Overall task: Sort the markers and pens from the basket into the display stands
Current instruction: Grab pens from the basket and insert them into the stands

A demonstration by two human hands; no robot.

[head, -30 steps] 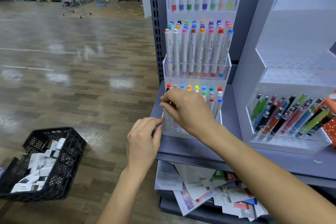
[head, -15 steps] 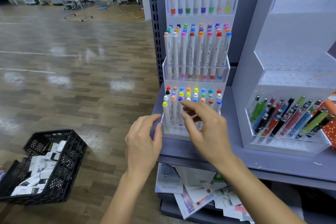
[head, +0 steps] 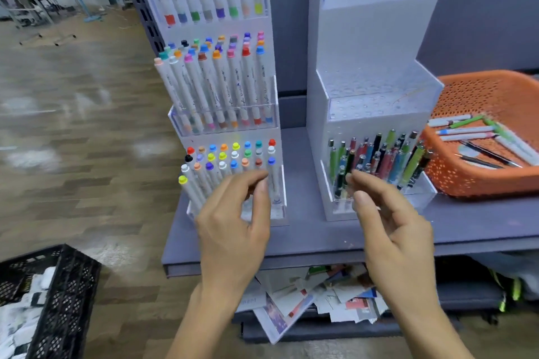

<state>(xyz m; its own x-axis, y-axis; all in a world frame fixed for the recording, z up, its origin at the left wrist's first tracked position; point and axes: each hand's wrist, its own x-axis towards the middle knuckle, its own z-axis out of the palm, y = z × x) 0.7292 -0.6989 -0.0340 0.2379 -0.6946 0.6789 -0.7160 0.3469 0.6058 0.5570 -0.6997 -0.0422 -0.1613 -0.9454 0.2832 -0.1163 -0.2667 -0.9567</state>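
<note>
Left hand (head: 233,230) and right hand (head: 393,230), both empty and loosely curled, before one marker stand (head: 233,136), one pen stand (head: 373,52), one basket (head: 481,186).

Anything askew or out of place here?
Yes. In the lowest tier of the marker stand, the front yellow-capped marker stands alone, leaning left toward the stand's edge. Under the shelf, papers lie in a loose heap. Nothing looks broken.

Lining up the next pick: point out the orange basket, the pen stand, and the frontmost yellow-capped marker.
Orange basket (head: 478,183): head view, front wall.
Pen stand (head: 376,46): head view, bare back panel.
Frontmost yellow-capped marker (head: 183,180): head view, its cap.
</note>
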